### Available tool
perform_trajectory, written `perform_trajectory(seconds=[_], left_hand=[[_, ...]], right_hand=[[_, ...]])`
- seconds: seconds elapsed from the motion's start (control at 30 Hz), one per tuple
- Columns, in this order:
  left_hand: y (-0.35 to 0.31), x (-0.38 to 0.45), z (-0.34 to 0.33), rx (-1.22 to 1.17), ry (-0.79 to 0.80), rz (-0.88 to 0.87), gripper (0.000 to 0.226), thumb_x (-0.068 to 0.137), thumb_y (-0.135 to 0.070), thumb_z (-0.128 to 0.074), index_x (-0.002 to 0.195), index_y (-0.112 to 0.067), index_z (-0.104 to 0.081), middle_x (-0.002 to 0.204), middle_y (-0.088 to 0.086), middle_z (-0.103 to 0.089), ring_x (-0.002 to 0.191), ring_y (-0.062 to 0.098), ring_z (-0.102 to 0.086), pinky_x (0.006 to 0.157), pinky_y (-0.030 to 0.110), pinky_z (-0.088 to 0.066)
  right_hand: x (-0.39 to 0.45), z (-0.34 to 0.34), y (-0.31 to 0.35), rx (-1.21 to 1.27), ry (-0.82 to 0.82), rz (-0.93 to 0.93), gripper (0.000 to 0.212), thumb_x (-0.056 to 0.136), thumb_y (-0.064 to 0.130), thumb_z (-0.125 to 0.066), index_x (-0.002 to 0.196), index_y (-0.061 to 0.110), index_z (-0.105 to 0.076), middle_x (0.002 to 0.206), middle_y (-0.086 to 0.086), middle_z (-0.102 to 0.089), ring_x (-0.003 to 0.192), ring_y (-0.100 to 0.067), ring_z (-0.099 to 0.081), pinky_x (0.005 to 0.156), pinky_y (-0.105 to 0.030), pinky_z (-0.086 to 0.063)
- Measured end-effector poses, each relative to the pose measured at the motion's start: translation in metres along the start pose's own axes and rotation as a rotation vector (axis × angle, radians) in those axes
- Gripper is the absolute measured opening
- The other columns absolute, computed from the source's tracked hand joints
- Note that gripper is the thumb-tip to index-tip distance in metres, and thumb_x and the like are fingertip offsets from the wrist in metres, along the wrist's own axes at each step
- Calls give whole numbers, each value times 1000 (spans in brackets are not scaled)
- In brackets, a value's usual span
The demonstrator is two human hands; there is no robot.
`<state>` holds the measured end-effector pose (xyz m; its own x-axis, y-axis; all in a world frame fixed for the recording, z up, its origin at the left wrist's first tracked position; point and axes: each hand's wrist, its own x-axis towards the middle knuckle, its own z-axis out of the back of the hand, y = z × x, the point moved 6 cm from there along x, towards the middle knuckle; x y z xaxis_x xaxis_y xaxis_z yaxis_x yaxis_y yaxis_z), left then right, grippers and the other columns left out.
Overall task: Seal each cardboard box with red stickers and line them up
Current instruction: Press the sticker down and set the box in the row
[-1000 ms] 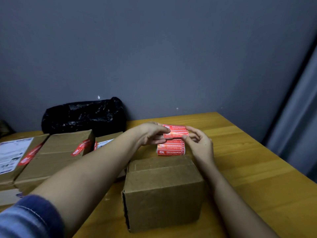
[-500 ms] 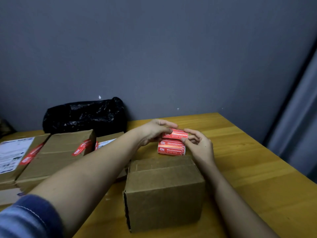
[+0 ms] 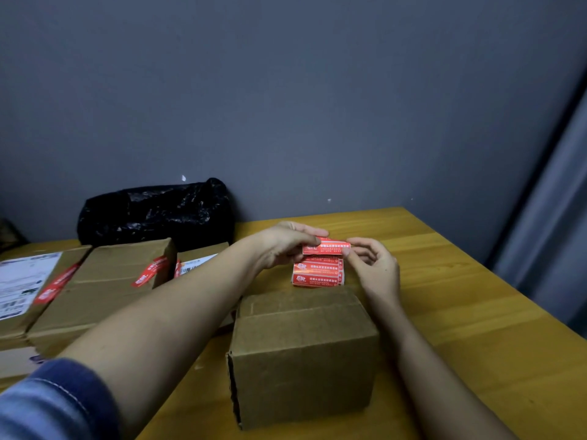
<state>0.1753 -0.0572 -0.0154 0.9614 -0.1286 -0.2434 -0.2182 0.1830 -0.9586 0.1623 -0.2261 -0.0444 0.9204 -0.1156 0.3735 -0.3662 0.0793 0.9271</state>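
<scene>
While both arms reach forward over the wooden table (image 3: 460, 312), the left hand (image 3: 282, 246) and the right hand (image 3: 374, 265) meet at a single red sticker (image 3: 327, 248), each pinching one end of it between thumb and fingertips, so that the strip is held level and lifted just above a roll of red stickers (image 3: 317, 274). The left hand's fingers curl over the sticker's left end from above; the right hand's thumb and forefinger close on its right end, with the remaining fingers loosely curled behind. That roll sits on the table just beyond a plain cardboard box (image 3: 301, 354), which stands nearest the person, between the two forearms, its top flaps closed and bearing no red strip that can be seen. To the left, partly hidden by the left forearm, lies a row of other boxes: a sealed box (image 3: 104, 290) with a red strip over its far right edge, a flatter labelled box (image 3: 28, 287) at the left edge with a white shipping label and a red strip across it, and a third box (image 3: 200, 258) behind the arm showing a red strip and a white label. A black plastic bag (image 3: 155, 211) rests against the grey wall (image 3: 286, 106) behind those boxes. A blue denim sleeve (image 3: 54, 404) covers the left upper arm at the lower left corner.
</scene>
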Motion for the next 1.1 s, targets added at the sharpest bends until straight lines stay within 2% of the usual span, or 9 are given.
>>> perform_trajectory(seconds=[0.13, 0.3, 0.4, 0.5, 0.63, 0.8, 0.87, 0.97, 1.1], left_hand=[[-1, 0, 1, 10, -26, -1, 23, 89, -6, -60, 108, -14, -69, 74, 2, -64, 42, 2, -45, 39, 10, -37], [0, 2, 2, 40, -48, -1, 20, 89, -10, -61, 105, -16, -70, 69, -3, -65, 50, 4, -45, 42, 11, -36], [1, 2, 3, 61, -83, -11, 15, 90, -15, -60, 99, -18, -72, 57, -8, -64, 42, 1, -45, 41, 11, -36], [0, 2, 3, 47, -113, -16, 17, 93, -18, -55, 91, -19, -72, 54, -10, -63, 40, 1, -46, 39, 11, -35], [0, 0, 4, -9, -117, 43, 24, 95, -14, -48, 88, -20, -70, 72, -3, -70, 47, 0, -62, 40, 12, -31], [3, -1, 1, 20, -109, 69, 26, 95, -12, -46, 87, -19, -69, 65, -5, -68, 52, 1, -60, 42, 12, -33], [3, -2, 1, 67, -111, 67, 25, 95, -14, -46, 86, -19, -69, 69, -3, -62, 54, 5, -52, 41, 12, -34], [3, -3, 4, 104, -100, 79, 25, 95, -14, -46, 85, -20, -69, 71, -2, -61, 59, 7, -52, 47, 16, -35], [2, -6, 7, 211, -64, 76, 24, 94, -9, -48, 89, -22, -68, 80, -2, -63, 66, 7, -52, 49, 16, -35]], right_hand=[[0, 1, 0, -114, -40, 65, 14, 86, 10, -68, 97, 20, -65, 93, 2, -67, 81, -7, -62, 63, -12, -49], [-5, 5, 11, -324, -103, 224, 7, 84, 18, -71, 90, 22, -69, 93, 15, -54, 76, -7, -57, 62, -22, -46], [-5, 4, 16, -342, -101, 248, 3, 83, 18, -72, 85, 20, -71, 90, 16, -49, 75, -5, -51, 63, -23, -46], [-5, 2, 18, -305, -48, 241, 4, 83, 14, -71, 84, 18, -70, 90, 14, -48, 73, -2, -48, 64, -20, -44], [-9, -2, 29, -304, 132, 278, 10, 83, 12, -72, 81, 20, -68, 89, 9, -50, 76, 2, -49, 63, -13, -45], [-12, -1, 42, -115, 217, 229, 22, 81, -3, -69, 73, 18, -66, 81, 1, -51, 69, 1, -49, 64, -11, -41], [-10, 5, 41, 0, 168, 158, 18, 84, -3, -65, 77, 14, -65, 81, -1, -54, 67, 4, -50, 62, -9, -41], [-4, 21, 32, 148, -19, 54, 5, 89, 3, -61, 91, 7, -64, 80, 2, -60, 64, 8, -54, 61, -8, -42], [-2, 18, 11, 97, -28, 16, 26, 90, 4, -60, 114, 15, -59, 86, 1, -57, 78, -3, -53, 70, -15, -45]])
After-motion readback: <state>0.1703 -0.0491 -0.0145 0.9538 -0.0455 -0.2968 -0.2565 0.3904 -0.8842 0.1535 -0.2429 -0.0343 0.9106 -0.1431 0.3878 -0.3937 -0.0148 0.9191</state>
